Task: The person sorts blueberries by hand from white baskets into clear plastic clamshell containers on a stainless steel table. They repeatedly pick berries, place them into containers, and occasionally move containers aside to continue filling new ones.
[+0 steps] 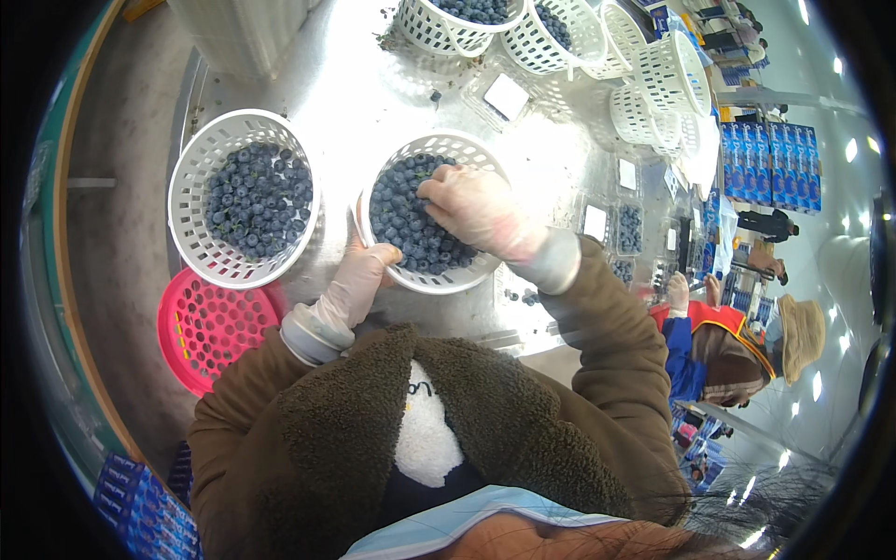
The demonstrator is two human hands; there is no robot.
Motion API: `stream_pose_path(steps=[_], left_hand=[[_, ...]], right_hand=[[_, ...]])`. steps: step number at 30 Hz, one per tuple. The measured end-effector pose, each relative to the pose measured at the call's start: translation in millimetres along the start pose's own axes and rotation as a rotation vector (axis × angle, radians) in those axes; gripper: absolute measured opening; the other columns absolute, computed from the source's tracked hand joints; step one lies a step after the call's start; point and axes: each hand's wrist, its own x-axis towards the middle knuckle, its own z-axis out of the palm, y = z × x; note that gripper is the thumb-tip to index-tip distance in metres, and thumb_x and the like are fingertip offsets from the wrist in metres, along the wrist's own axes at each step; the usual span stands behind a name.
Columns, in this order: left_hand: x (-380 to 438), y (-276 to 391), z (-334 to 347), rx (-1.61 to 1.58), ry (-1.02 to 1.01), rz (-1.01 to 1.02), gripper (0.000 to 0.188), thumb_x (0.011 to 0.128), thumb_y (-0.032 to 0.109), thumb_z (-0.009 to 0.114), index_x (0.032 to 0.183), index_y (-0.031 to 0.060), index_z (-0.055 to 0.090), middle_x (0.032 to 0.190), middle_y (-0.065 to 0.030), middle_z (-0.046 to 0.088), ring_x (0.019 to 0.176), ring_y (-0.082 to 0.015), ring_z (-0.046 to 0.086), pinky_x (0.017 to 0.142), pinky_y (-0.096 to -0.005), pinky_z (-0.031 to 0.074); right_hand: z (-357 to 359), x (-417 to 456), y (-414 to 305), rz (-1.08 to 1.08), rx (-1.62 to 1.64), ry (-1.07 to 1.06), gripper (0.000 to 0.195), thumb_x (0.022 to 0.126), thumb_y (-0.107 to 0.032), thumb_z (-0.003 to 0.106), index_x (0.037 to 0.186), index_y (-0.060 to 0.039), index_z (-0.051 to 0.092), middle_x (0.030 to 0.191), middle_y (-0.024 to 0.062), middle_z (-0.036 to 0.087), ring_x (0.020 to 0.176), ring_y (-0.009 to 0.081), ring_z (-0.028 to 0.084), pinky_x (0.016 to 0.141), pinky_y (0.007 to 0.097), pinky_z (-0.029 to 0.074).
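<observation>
A white plastic basket (448, 283) holding blueberries (413, 224) stands on the shiny metal table (336, 105) in front of me. My left hand (357, 280), in a thin translucent glove, grips this basket's near left rim, thumb on top. Gloved the same way, my right hand (483, 210) reaches into the basket with its fingertips bent down at the berries; whether a berry is between them cannot be told. To the left stands a second white basket (178, 199) with blueberries and a few green bits among them.
A pink perforated basket (168, 336) is at the lower left. More white baskets (553, 59) stand at the back, some with blueberries. Clear plastic punnets (630, 227) lie to the right, and a clear container with a white label (507, 96) lies behind. A co-worker (728, 343) stands at the right.
</observation>
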Motion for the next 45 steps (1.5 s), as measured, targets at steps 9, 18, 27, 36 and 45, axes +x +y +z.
stream_pose_path(steps=[9,18,27,36,45], left_hand=[[-7.5,2.6,5.3,-0.017,-0.028,0.023,0.087,0.074,-0.006,0.048,0.146,0.0211,0.007,0.115,-0.0077,0.045,0.086,-0.0135,0.055,0.069,-0.0255,0.054],[-14.2,-12.9,6.6,-0.026,-0.078,0.168,0.096,0.069,-0.012,0.045,0.147,0.0198,-0.001,0.133,-0.0088,0.033,0.117,-0.0186,0.042,0.091,-0.0258,0.045],[-6.4,-27.9,1.2,0.038,-0.144,0.264,0.100,0.067,-0.014,0.045,0.147,0.0193,-0.005,0.140,-0.0106,0.024,0.125,-0.0206,0.033,0.101,-0.0288,0.035],[-13.7,-17.1,5.8,-0.003,-0.120,0.219,0.099,0.067,-0.014,0.044,0.147,0.0204,-0.004,0.136,-0.0104,0.030,0.120,-0.0195,0.040,0.099,-0.0295,0.039],[-4.9,-29.2,-0.4,0.057,-0.163,0.295,0.099,0.067,-0.014,0.045,0.147,0.0196,-0.004,0.135,-0.0101,0.029,0.121,-0.0196,0.038,0.098,-0.0298,0.041]], right_hand=[[44.7,25.3,-6.1,0.050,-0.076,0.031,0.019,0.080,-0.023,0.060,0.083,-0.0038,0.062,0.086,0.0142,0.061,0.080,0.0309,0.061,0.072,0.0406,0.049],[41.7,22.6,-22.7,0.214,0.160,0.054,0.019,0.085,-0.021,0.055,0.086,-0.0038,0.062,0.083,0.0155,0.063,0.079,0.0326,0.062,0.072,0.0412,0.049],[34.4,19.1,-23.9,0.210,0.147,0.067,0.022,0.087,-0.022,0.053,0.087,-0.0021,0.060,0.081,0.0169,0.063,0.076,0.0342,0.062,0.069,0.0426,0.050],[5.7,-25.7,-9.5,0.116,0.697,0.203,0.013,0.089,-0.014,0.056,0.094,-0.0042,0.064,0.085,0.0131,0.066,0.076,0.0236,0.064,0.067,0.0323,0.052],[17.1,-55.0,16.7,0.017,1.943,0.119,0.049,0.080,-0.028,0.067,0.118,-0.0031,0.049,0.117,0.0144,0.056,0.099,0.0215,0.060,0.076,0.0289,0.055]])
